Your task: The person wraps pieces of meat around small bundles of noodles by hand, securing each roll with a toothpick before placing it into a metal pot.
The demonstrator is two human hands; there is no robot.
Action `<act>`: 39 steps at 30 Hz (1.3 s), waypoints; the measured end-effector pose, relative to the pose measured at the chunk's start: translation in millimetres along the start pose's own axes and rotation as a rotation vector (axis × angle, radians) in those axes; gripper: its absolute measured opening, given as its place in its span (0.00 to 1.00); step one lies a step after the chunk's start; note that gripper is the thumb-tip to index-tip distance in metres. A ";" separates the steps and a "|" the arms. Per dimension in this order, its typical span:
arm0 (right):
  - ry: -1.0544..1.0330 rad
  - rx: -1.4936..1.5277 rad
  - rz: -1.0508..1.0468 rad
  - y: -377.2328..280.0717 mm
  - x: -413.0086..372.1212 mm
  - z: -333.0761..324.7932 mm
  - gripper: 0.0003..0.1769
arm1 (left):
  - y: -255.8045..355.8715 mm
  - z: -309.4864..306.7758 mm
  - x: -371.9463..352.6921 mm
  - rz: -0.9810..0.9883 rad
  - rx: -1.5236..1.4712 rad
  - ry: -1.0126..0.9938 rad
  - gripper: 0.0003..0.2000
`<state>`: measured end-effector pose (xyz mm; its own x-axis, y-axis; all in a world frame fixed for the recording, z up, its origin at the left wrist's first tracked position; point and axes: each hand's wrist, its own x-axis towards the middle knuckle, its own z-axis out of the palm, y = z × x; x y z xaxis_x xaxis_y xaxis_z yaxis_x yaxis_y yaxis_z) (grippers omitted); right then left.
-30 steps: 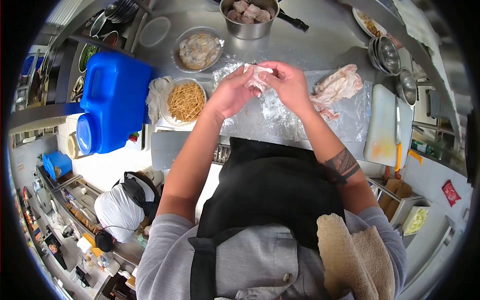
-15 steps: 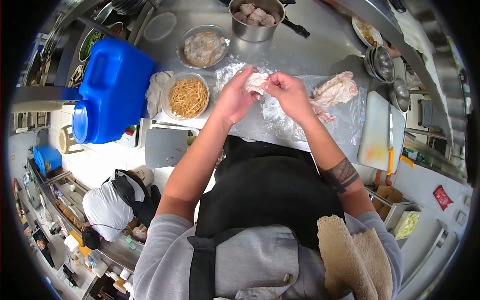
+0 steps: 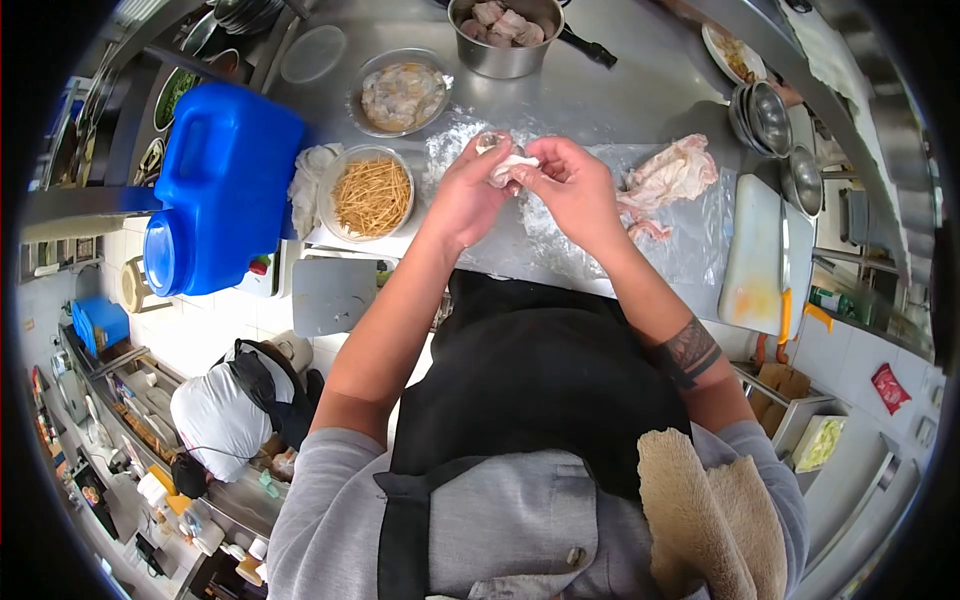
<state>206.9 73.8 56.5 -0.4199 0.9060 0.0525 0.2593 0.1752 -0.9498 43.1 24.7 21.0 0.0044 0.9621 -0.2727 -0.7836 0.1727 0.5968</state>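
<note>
My left hand (image 3: 472, 192) is closed around a small, pale, folded piece of raw skin (image 3: 506, 168), which has a greyish part at its top. My right hand (image 3: 574, 186) pinches the near right edge of that piece between thumb and fingers. Beneath both hands lies a plastic sheet (image 3: 690, 240) dusted with white powder (image 3: 540, 225). To the right of my right hand, a larger spread of raw pinkish-white skin (image 3: 672, 178) rests on the sheet. A tub of toothpicks (image 3: 372, 196) stands left of my left hand.
Behind my hands are a bowl of raw shrimp-like pieces (image 3: 404, 96) and a steel pot (image 3: 505, 58) holding pale lumps. A blue jug (image 3: 225, 180) stands left. At right are a cutting board (image 3: 752, 262), a knife (image 3: 785, 290) and steel bowls (image 3: 768, 125). Another person (image 3: 235, 400) bends over behind, at left.
My right fingers have shifted on the folded skin, and its greyish part now shows at the top. The whole view has moved slightly.
</note>
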 end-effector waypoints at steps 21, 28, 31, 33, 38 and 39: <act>-0.150 0.496 0.245 17.7 3.6 -10.6 0.09 | 8.8 -3.3 -6.2 -0.184 -0.051 -0.224 0.29; -0.134 0.448 0.213 22.3 2.8 -9.1 0.07 | 2.1 -3.9 -4.4 -0.264 0.055 -0.042 0.25; -0.118 0.394 0.227 23.6 2.2 -7.2 0.07 | -4.1 -1.2 -3.5 -0.190 0.101 0.072 0.23; -0.107 0.348 0.242 24.6 2.8 -4.7 0.07 | -6.0 3.3 -3.3 -0.129 0.149 0.139 0.23; -0.046 0.264 0.194 26.2 2.0 -2.3 0.07 | -14.2 3.6 -8.3 0.001 0.518 0.073 0.21; -0.058 0.266 0.192 27.7 2.3 -1.9 0.07 | -14.5 0.0 -9.8 0.008 0.516 0.083 0.21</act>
<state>214.8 81.4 30.9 -0.4363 0.8879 -0.1458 0.1054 -0.1105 -0.9883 54.4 12.8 15.1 -0.0659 0.9473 -0.3135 -0.3748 0.2677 0.8876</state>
